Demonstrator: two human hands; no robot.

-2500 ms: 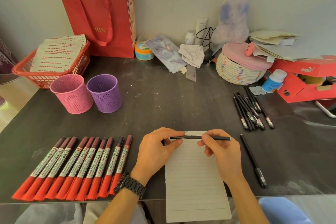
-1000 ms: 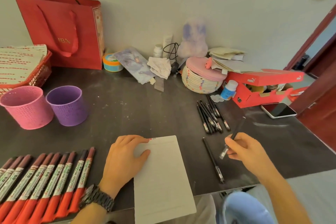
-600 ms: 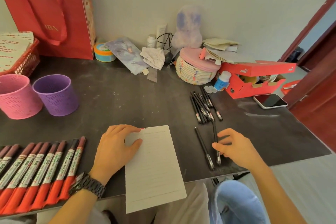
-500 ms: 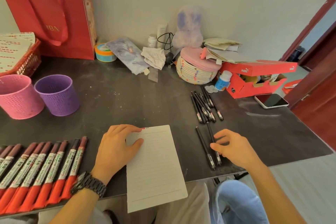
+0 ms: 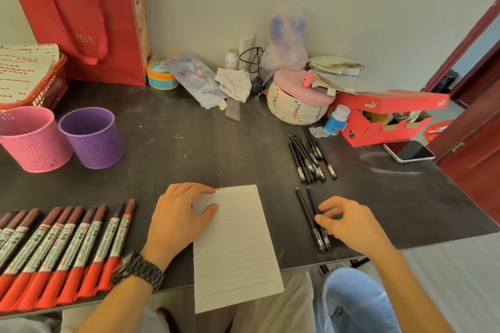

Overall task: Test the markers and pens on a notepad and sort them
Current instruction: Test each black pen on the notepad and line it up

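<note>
Dial centred on the notepad, 12 toward the wall.

- Markers (image 5: 62,251): red bodies, dark caps, laid side by side in one row at 8–9 o'clock on the table (image 5: 189,149). Caps are pointed toward 1 o'clock. The row is cut off by the left frame edge.
- Pink cup (image 5: 29,140) and purple cup (image 5: 92,138): upright at 10 o'clock, side by side, just apart.
- Behind them, a red basket (image 5: 51,84) of printed sheets is noted, and a red bag (image 5: 81,21) stood against the wall at 11 o'clock.
- Left hand (image 5: 178,222): laid flat on the top-left corner of the notepad (image 5: 238,246). The fingers are nearly straight and close together over the upper edge, and the thumb is pressed on the page. Nothing is gripped. A watch (image 5: 139,270) is worn at the wrist.
- Notepad: lined page up, dead centre, with its lower part hung over the near table edge.
- Two pens (image 5: 305,208): black, at 3 o'clock, flat on the table, parallel and just beside each other, run from 11 to 5.
- Right hand (image 5: 349,227): set over the lower half of that pair, fingers curled. Thumb and forefinger tips are held narrowly apart at the right-hand pen. Whether the pen is pinched cannot be told.
- Pen pile (image 5: 308,157): black, loosely bunched at 1–2 o'clock, some crossed.
- Beyond, at 1 o'clock, a woven basket (image 5: 295,108) with a pink lid is recorded. A bottle (image 5: 336,119) stands between it and a shoebox (image 5: 378,121) at 2 o'clock. A phone (image 5: 408,150) lies face up just before the box.
</note>
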